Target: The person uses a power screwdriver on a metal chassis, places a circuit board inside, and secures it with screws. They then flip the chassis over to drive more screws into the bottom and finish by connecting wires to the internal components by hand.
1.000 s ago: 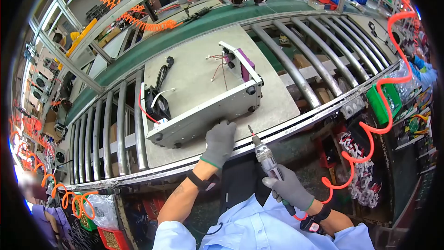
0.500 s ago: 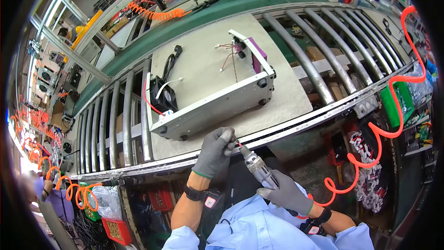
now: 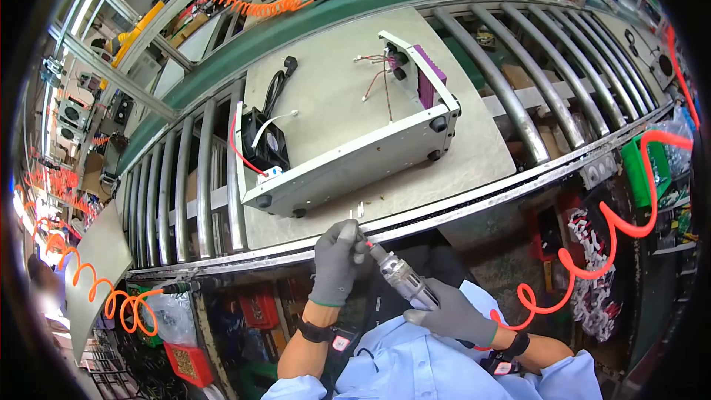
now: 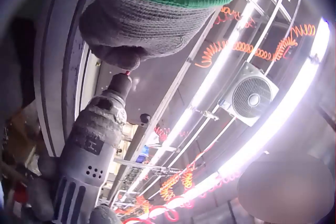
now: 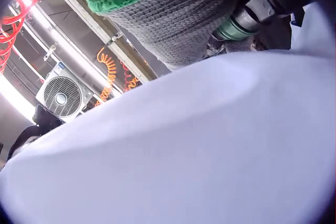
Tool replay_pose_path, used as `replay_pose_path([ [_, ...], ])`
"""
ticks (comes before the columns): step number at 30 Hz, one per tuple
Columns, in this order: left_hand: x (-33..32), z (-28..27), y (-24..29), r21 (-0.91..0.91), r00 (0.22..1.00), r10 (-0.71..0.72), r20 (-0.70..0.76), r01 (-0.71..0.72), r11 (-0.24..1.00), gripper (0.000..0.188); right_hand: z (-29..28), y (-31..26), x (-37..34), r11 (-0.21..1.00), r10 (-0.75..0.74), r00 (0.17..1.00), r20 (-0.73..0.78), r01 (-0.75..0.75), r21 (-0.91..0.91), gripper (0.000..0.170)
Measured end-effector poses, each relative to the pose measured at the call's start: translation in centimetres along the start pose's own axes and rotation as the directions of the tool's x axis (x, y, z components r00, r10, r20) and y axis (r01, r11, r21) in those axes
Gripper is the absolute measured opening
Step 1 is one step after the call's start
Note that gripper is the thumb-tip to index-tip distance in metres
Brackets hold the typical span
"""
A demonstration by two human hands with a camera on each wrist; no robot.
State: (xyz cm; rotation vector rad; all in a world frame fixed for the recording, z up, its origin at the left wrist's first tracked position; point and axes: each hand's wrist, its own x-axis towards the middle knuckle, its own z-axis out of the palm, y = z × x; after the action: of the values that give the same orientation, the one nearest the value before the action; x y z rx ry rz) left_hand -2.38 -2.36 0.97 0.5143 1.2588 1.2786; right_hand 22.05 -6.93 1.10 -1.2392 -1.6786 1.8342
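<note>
My right hand [image 3: 453,317], in a grey glove, grips an air screwdriver [image 3: 402,275] that slants up to the left. The curled fingers of my gloved left hand [image 3: 337,263] pinch the screwdriver's bit [image 3: 369,244] near its tip; in the left wrist view, the bit's red part [image 4: 128,72] runs in under them. What else lies inside those fingers I cannot tell. Beyond the hands, a metal case [image 3: 355,167] with a black fan [image 3: 266,141] and a purple part [image 3: 432,81] stands on a pale board [image 3: 474,167]. Small pale pieces [image 3: 361,210] lie on the board by the left fingertips.
Metal rollers [image 3: 511,81] flank the board on both sides. A red coiled air hose [image 3: 563,275] hangs at the right, near a green bin [image 3: 644,167]. Below the line at left stands a red bin [image 3: 189,364]. A bent pale sheet [image 3: 96,274] shows at far left.
My left hand has left the case's front and come back to the screwdriver's bit. Small pale pieces now show on the board. The screwdriver has shifted slightly left.
</note>
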Motion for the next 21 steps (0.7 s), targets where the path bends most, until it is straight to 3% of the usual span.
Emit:
replay_pose_path([
  [3,-0.4,0.9,0.1,-0.091,1.0,0.024,-0.019,-0.026,0.996,0.025,-0.7,-1.4,-0.2,0.988,0.122,0.99,0.077,-0.129,0.091,0.064],
  [6,-0.6,0.5,0.5,-0.121,0.997,0.028,0.072,-0.019,0.993,0.025,-1.3,-1.7,-0.4,0.979,0.176,0.977,0.12,-0.186,0.08,0.066],
  [9,-0.1,-0.8,0.6,0.13,1.0,-0.007,0.002,0.006,0.992,0.025,-1.0,-1.5,-0.5,0.997,0.079,0.997,0.001,-0.079,-0.025,0.064],
  [12,-0.2,-1.6,1.8,0.213,0.992,-0.121,0.037,0.11,0.971,0.024,-1.2,-2.1,-0.6,0.989,0.079,0.997,0.008,-0.077,-0.125,0.062],
  [15,0.2,-2.3,1.8,0.273,0.99,-0.116,0.084,0.089,0.958,0.024,-1.7,-2.7,-0.6,0.98,0.147,0.985,0.088,-0.133,-0.146,0.067],
  [18,-0.4,-1.3,2.8,0.349,0.997,-0.057,0.06,0.032,0.937,0.022,-1.6,-2.8,-0.5,0.965,0.24,0.955,0.175,-0.254,0.066,0.058],
  [19,0.1,-1.1,2.5,0.517,0.984,0.172,0.042,-0.169,0.839,0.021,-1.4,-2.8,-0.4,0.959,0.246,0.96,0.136,-0.261,0.112,0.053],
  [20,0.8,-0.9,1.8,0.665,0.918,0.391,0.067,-0.333,0.669,0.02,-1.2,-2.9,-0.3,0.951,0.253,0.963,0.097,-0.266,0.157,0.049],
  [21,1.4,-0.7,1.3,0.78,0.802,0.583,0.129,-0.445,0.44,0.02,-1.1,-2.9,0.0,0.943,0.259,0.964,0.061,-0.266,0.199,0.045],
])
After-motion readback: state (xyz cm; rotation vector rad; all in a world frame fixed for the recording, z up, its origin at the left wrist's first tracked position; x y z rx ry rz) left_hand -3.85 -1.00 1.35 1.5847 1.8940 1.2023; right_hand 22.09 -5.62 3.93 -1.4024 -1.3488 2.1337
